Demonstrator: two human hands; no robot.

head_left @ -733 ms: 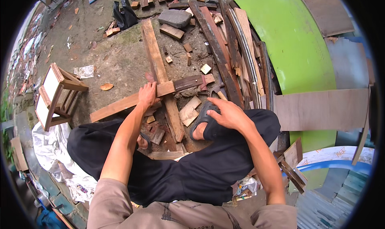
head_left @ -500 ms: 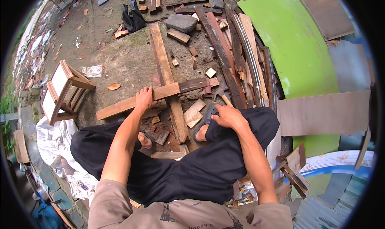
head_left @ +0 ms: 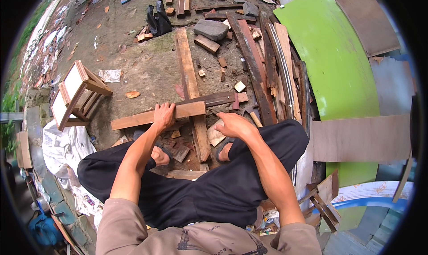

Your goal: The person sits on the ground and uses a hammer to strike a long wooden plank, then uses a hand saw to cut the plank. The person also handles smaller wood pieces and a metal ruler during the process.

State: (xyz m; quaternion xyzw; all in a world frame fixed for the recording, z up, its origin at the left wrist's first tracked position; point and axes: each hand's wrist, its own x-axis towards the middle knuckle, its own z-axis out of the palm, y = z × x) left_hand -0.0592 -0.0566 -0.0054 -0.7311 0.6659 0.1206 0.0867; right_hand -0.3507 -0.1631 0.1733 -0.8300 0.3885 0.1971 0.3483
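My left hand (head_left: 165, 116) is wrapped over a short brown wooden plank (head_left: 189, 110), left of its middle. That plank lies crosswise over a long wooden beam (head_left: 188, 72), which runs away from me between my feet. Just behind it, a darker wooden strip (head_left: 218, 99) also crosses the beam. Over my right foot, my right hand (head_left: 236, 124) holds nothing; its fingers reach toward the plank's right end without touching it. A hammer (head_left: 255, 118) with a pale handle lies just beyond that hand. Beneath the hand sits a flat pale wood offcut (head_left: 216, 132).
A small wooden stool (head_left: 82, 94) lies tipped at the left, beside white sacking (head_left: 67, 148). A pile of long timbers (head_left: 256, 67) and a green panel (head_left: 330, 54) line the right. A grey stone (head_left: 211, 29) and a black bag (head_left: 158, 19) are farther off.
The plank under my left hand has shifted slightly toward me, showing more of the dark strip behind it. My right hand has moved left from beside my knee, its fingers extending.
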